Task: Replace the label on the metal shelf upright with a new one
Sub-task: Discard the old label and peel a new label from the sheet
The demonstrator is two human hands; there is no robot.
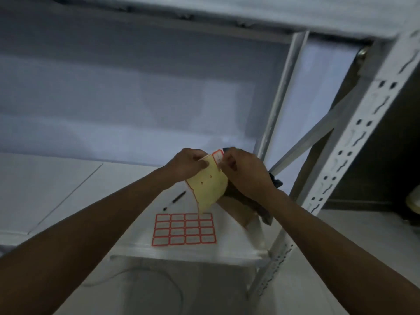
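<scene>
A white metal shelving unit fills the view; its lower shelf board (127,201) spreads from nine o'clock toward the centre. The perforated metal shelf upright (354,142) runs diagonally from one o'clock down to five o'clock, with a slimmer diagonal brace (318,135) crossing behind it at about three o'clock. No label on the upright can be made out from this angle.

On the shelf board at six o'clock lies a full label sheet (184,229), a grid of white stickers with red borders, flat and untouched. Just above it, toward seven o'clock from the hands, a black pen (174,200) lies on the board, apart from the sheet.

At the centre, both hands meet over a curled yellow backing sheet (210,189), which hangs just above the full sheet without touching it. The left hand (188,164) has its grip pinched on the backing sheet's top edge. The right hand (245,171) has its fingertips closed on a single red-bordered label (218,156) at the sheet's upper corner, at twelve o'clock from the backing; the same hand also clamps a dark cloth (236,192) against the palm, its folds trailing toward four o'clock.
</scene>
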